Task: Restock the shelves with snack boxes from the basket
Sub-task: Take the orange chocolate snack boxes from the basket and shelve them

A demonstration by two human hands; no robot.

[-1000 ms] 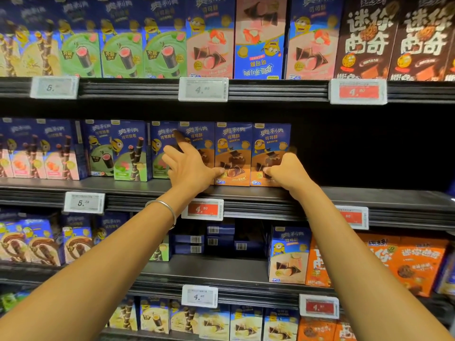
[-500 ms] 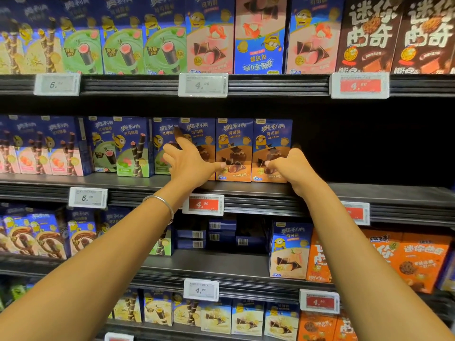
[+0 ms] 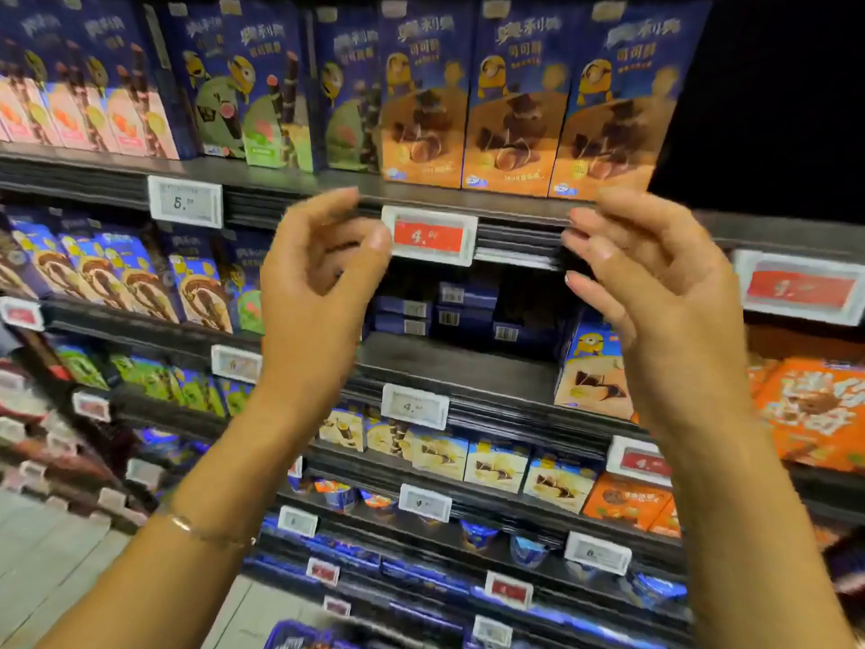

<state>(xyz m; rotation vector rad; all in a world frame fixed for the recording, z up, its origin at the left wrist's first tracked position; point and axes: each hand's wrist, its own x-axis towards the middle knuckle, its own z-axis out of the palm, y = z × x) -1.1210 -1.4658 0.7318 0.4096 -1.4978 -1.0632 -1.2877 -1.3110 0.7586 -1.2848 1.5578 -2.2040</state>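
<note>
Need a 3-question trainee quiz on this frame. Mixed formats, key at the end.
1. True or false: the left hand holds a snack box.
2. Multiple choice: the orange-fronted boxes standing side by side above the hands number A) two, B) three, C) five.
3. Fill in: the price tag between the left hand and the right hand is coloured ____.

Key: 1 false; 2 B; 3 red.
</note>
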